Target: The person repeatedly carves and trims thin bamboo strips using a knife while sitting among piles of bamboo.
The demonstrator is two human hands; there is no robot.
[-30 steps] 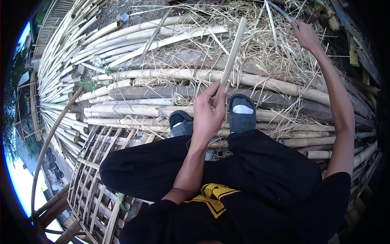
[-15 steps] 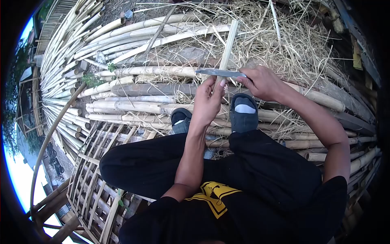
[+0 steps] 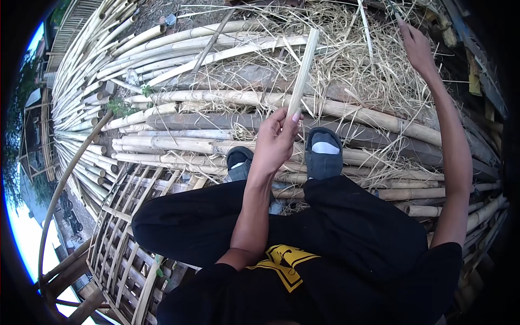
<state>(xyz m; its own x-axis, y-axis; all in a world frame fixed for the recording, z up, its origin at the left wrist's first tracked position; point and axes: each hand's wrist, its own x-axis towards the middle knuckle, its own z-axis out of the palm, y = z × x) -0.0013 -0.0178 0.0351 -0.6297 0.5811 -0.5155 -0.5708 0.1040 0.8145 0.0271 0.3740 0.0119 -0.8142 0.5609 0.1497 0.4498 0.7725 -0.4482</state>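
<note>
My left hand (image 3: 277, 140) is closed around the lower end of a pale split bamboo strip (image 3: 305, 67), which points up and away from me. Far out at the upper right, my right hand (image 3: 417, 47) grips a knife (image 3: 395, 11); its thin dark blade shows nearly edge-on, pointing away, and the handle is mostly hidden in my fingers. Knife and strip are well apart. Beneath the right hand lies a heap of bamboo shavings (image 3: 357, 59).
Long bamboo poles (image 3: 179, 143) run crosswise under my shoes (image 3: 325, 157). More poles (image 3: 81, 81) are piled at the left. A slatted bamboo lattice (image 3: 124, 233) stands at lower left, beside a curved pole (image 3: 65, 184). Planks (image 3: 479, 65) lean at the upper right.
My right hand has swung with the knife from the strip to the far upper right. My left hand stays almost in place, still holding the strip.
</note>
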